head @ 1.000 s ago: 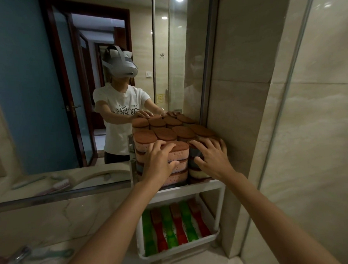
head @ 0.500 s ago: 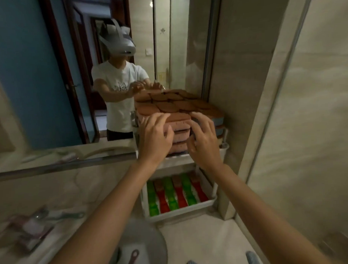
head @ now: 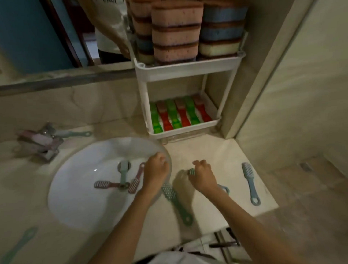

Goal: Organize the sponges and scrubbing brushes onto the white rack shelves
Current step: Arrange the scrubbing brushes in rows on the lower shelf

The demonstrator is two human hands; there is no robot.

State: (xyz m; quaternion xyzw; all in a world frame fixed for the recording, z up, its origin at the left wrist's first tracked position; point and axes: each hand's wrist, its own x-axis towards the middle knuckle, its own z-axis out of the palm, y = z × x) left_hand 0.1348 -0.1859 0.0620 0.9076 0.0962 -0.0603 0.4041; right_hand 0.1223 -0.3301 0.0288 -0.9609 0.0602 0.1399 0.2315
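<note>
The white rack (head: pixel 186 70) stands in the counter's corner. Stacked pink, blue and cream sponges (head: pixel 175 33) fill its top shelf, and green and red brushes (head: pixel 180 114) lie side by side on its bottom shelf. My right hand (head: pixel 202 178) grips a teal brush (head: pixel 192 172) above the counter, its handle ring poking out behind my wrist. My left hand (head: pixel 156 170) hovers curled over the sink rim, with nothing visible in it. A pink brush (head: pixel 135 179) lies beside it. Just below it on the counter is a green brush (head: pixel 177 204), and a blue brush (head: pixel 249 180) lies to the right.
The white sink (head: pixel 82 184) holds another pink brush (head: pixel 104 184) and a teal brush (head: pixel 123 173). The faucet (head: pixel 41 141) stands at the left with a teal brush (head: pixel 74 133) behind it. Another teal brush (head: pixel 15 250) lies at bottom left. Walls close off the right side.
Both hands have left the sponge stacks on the top shelf and dropped to the counter. My view has tilted down, and my right hand now holds a teal brush.
</note>
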